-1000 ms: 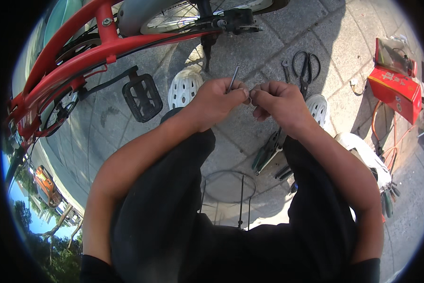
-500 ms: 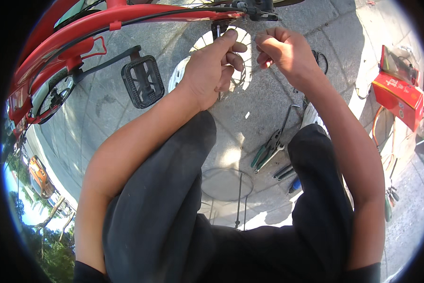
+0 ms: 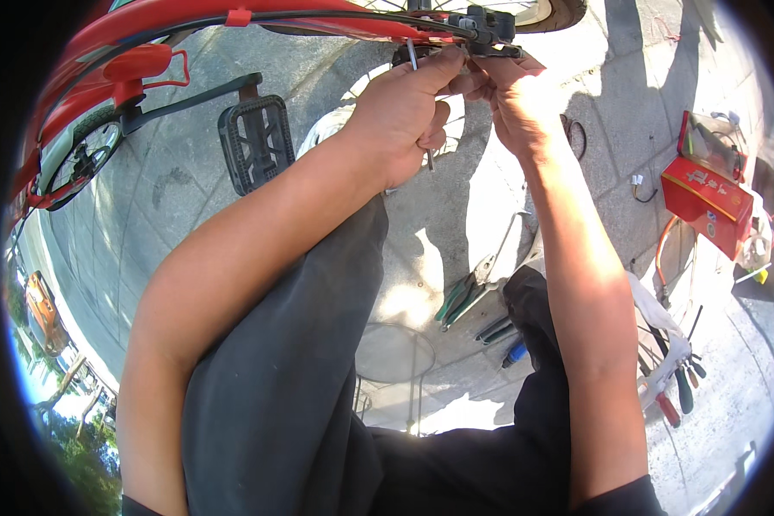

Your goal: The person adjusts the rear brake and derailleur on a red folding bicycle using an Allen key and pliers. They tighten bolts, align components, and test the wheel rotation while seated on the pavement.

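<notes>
My left hand [image 3: 404,116] is closed around a slim metal rod [image 3: 412,53] just below the red bicycle frame [image 3: 335,24]. Its thumb reaches up toward a black mechanical fitting [image 3: 481,30] on the bike. My right hand [image 3: 522,103] is beside it, fingertips bent together at the underside of that fitting; what they pinch is too small to make out. A black cable runs along the frame. The black pedal [image 3: 256,142] hangs to the left, and part of a wheel [image 3: 557,17] shows at the top.
Pliers [image 3: 464,288] and other tools lie on the paving [image 3: 430,224] between my legs. A red box [image 3: 705,202], hoses and screwdrivers [image 3: 684,387] lie at the right. A round wire stand [image 3: 394,353] is beneath me. An orange vehicle [image 3: 44,314] shows at the far left edge.
Both hands have moved up to the fitting under the frame, and the rod has gone up with my left hand. My fingertips have come close together again there.
</notes>
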The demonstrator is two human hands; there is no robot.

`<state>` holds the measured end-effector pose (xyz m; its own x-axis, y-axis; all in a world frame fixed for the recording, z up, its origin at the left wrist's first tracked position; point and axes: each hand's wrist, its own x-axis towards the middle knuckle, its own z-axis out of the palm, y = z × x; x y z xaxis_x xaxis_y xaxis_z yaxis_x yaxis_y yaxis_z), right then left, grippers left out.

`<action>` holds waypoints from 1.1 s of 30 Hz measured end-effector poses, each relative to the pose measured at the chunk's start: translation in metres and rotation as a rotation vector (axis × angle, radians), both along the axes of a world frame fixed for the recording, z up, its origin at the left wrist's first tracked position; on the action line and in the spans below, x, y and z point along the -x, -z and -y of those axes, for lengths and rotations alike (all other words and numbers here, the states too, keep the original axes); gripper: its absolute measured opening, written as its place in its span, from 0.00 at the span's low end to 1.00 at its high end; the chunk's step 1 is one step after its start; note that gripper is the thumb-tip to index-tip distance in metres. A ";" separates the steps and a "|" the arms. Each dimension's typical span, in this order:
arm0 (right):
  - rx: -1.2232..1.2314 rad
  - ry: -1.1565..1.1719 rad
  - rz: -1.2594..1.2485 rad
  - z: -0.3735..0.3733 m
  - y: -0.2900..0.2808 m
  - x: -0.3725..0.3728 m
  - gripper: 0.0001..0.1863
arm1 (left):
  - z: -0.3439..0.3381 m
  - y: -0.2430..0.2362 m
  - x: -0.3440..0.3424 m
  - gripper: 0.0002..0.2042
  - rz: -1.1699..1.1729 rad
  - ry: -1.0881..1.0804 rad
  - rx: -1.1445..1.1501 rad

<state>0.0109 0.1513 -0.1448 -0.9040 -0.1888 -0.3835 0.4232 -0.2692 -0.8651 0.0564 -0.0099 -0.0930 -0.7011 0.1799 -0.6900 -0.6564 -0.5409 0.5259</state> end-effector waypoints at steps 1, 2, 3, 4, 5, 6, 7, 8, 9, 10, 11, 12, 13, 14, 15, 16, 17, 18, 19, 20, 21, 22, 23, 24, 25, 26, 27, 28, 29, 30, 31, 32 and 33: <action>0.001 -0.028 0.000 -0.003 0.002 0.001 0.11 | 0.000 0.000 0.001 0.11 -0.002 -0.003 -0.001; 0.002 -0.055 -0.001 -0.007 0.004 0.003 0.11 | -0.001 0.000 0.003 0.10 -0.005 -0.006 -0.002; 0.004 -0.081 -0.001 -0.010 0.006 0.004 0.11 | -0.002 -0.001 0.005 0.09 -0.007 -0.009 0.013; -0.064 -0.054 0.016 -0.010 0.001 0.002 0.13 | -0.004 0.000 0.007 0.08 -0.006 -0.012 0.026; -0.061 -0.021 0.013 -0.008 -0.002 -0.001 0.14 | -0.004 0.001 0.008 0.08 -0.006 -0.015 0.040; -0.058 0.013 0.012 -0.006 -0.004 -0.003 0.14 | -0.003 0.002 0.008 0.07 -0.006 -0.022 0.044; -0.057 0.048 0.008 -0.005 -0.006 -0.005 0.14 | -0.004 0.002 0.008 0.07 -0.008 -0.029 0.046; -0.076 0.079 -0.003 -0.005 -0.008 -0.004 0.14 | -0.004 0.003 0.008 0.07 -0.010 -0.035 0.048; -0.095 0.111 -0.013 -0.004 -0.010 -0.004 0.14 | -0.005 0.004 0.008 0.07 -0.007 -0.041 0.082; -0.115 0.146 -0.025 -0.005 -0.011 -0.004 0.14 | -0.008 0.004 0.009 0.07 -0.006 -0.043 0.115; -0.115 0.102 -0.046 -0.006 -0.011 -0.003 0.13 | -0.009 0.004 0.009 0.08 -0.005 -0.046 0.148; -0.115 0.057 -0.067 -0.005 -0.011 0.000 0.13 | -0.010 0.004 0.010 0.08 -0.003 -0.043 0.166; -0.113 0.012 -0.088 -0.005 -0.010 0.002 0.13 | -0.011 0.005 0.011 0.08 -0.001 -0.041 0.186; -0.144 -0.004 -0.101 -0.006 -0.009 0.004 0.12 | -0.012 0.005 0.011 0.09 0.000 -0.039 0.205; -0.175 -0.021 -0.113 -0.007 -0.008 0.005 0.11 | -0.013 0.005 0.011 0.09 0.001 -0.042 0.211; -0.206 -0.039 -0.125 -0.007 -0.007 0.007 0.11 | -0.014 0.005 0.010 0.10 0.002 -0.046 0.216; -0.237 -0.058 -0.137 -0.008 -0.007 0.008 0.11 | -0.014 0.004 0.010 0.10 0.003 -0.051 0.222; -0.128 -0.077 -0.024 -0.008 -0.007 0.009 0.10 | -0.014 0.004 0.009 0.11 -0.002 -0.053 0.223; -0.018 -0.094 0.090 -0.009 -0.007 0.010 0.10 | -0.014 0.003 0.009 0.11 -0.007 -0.055 0.223; 0.091 -0.111 0.204 -0.009 -0.007 0.011 0.10 | -0.014 0.002 0.009 0.11 -0.012 -0.057 0.223; 0.094 -0.069 0.185 -0.006 -0.005 0.010 0.09 | -0.014 0.001 0.008 0.11 -0.001 -0.061 0.211; 0.099 -0.027 0.165 0.001 -0.002 0.008 0.09 | -0.013 0.000 0.009 0.12 0.009 -0.066 0.201; 0.104 0.014 0.145 0.005 0.000 0.007 0.09 | -0.012 -0.001 0.009 0.12 0.019 -0.071 0.190; 0.043 0.004 0.076 0.003 -0.001 0.006 0.08 | -0.012 -0.002 0.010 0.12 0.010 -0.067 0.190; 0.058 -0.012 0.093 0.001 0.000 0.006 0.08 | -0.013 -0.001 0.010 0.12 0.007 -0.068 0.191; 0.073 -0.028 0.109 -0.001 0.002 0.008 0.08 | -0.013 0.001 0.009 0.12 0.004 -0.070 0.192; 0.088 -0.044 0.126 -0.003 0.003 0.009 0.07 | -0.012 0.002 0.007 0.12 0.001 -0.075 0.186; 0.141 -0.062 0.137 -0.005 0.007 0.013 0.06 | -0.012 0.001 0.008 0.13 -0.008 -0.078 0.175; 0.193 -0.067 0.153 -0.007 0.010 0.013 0.06 | -0.012 0.001 0.009 0.13 -0.018 -0.081 0.164; 0.245 -0.072 0.169 -0.008 0.014 0.013 0.06 | -0.012 0.000 0.009 0.13 -0.015 -0.078 0.154; 0.298 -0.077 0.185 -0.009 0.017 0.013 0.06 | -0.011 0.001 0.009 0.13 -0.012 -0.077 0.146; 0.334 -0.144 0.172 -0.012 0.019 0.015 0.07 | -0.011 0.001 0.009 0.13 -0.009 -0.075 0.137; 0.358 -0.150 0.184 -0.014 0.021 0.016 0.07 | -0.011 0.002 0.009 0.12 -0.016 -0.074 0.135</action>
<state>-0.0054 0.1656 -0.1663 -0.7788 -0.4637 -0.4225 0.6194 -0.4620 -0.6347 0.0474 0.0012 -0.0951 -0.7199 0.0333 -0.6932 -0.6082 -0.5115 0.6070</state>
